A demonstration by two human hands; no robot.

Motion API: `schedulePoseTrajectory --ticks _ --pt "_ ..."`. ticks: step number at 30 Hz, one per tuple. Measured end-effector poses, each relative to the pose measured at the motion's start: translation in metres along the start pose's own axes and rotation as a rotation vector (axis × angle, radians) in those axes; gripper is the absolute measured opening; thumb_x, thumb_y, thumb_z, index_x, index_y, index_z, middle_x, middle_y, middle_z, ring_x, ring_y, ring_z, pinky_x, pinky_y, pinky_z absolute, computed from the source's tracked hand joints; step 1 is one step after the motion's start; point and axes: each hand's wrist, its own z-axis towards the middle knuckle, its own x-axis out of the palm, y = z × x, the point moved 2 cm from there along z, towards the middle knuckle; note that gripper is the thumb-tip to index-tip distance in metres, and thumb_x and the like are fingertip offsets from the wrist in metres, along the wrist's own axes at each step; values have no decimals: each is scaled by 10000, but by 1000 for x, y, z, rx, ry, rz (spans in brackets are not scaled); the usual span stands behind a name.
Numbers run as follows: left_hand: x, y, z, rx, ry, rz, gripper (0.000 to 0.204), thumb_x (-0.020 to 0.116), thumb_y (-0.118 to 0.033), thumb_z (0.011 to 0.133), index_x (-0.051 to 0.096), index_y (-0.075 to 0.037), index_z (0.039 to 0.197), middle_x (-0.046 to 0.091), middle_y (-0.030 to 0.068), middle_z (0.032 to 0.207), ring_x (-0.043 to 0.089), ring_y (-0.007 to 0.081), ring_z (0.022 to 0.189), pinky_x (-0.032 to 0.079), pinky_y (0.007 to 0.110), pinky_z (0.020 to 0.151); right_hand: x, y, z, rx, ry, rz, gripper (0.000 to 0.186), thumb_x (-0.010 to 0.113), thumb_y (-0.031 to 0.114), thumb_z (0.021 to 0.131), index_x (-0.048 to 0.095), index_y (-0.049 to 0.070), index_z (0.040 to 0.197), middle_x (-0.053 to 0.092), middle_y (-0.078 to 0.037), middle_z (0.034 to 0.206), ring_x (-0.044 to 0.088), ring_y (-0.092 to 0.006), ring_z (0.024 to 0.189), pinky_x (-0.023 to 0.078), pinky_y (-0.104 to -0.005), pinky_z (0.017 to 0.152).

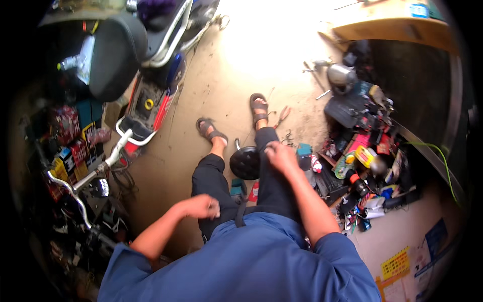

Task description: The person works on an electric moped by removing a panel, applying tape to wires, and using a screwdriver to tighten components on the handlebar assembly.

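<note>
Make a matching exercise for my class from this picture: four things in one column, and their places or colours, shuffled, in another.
Things
1. left hand
2. right hand
3. stool
4. ring

Places or colours
A. yellow, in the scooter's footwell
B. seen over the right leg
C. black, with a round top
D. seen over the left leg

Right pairs: 1-D, 2-B, 3-C, 4-A

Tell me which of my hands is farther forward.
Your right hand, level in view with the round black stool and over your right trouser leg. Your left hand is farther back, closer to your waist.
</note>
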Motion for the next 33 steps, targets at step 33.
schedulePoseTrajectory --ticks 33 --pt "-348 54 164 363 -1309 1132 207 741 -163 887 715 -19 1034 718 187 995 690 380 956 549 442 850 -78 -116 358 -482 -1186 266 453 792 271 863 698 4 1216 729 -214 1158 714 -339 1068 563 -422 934"
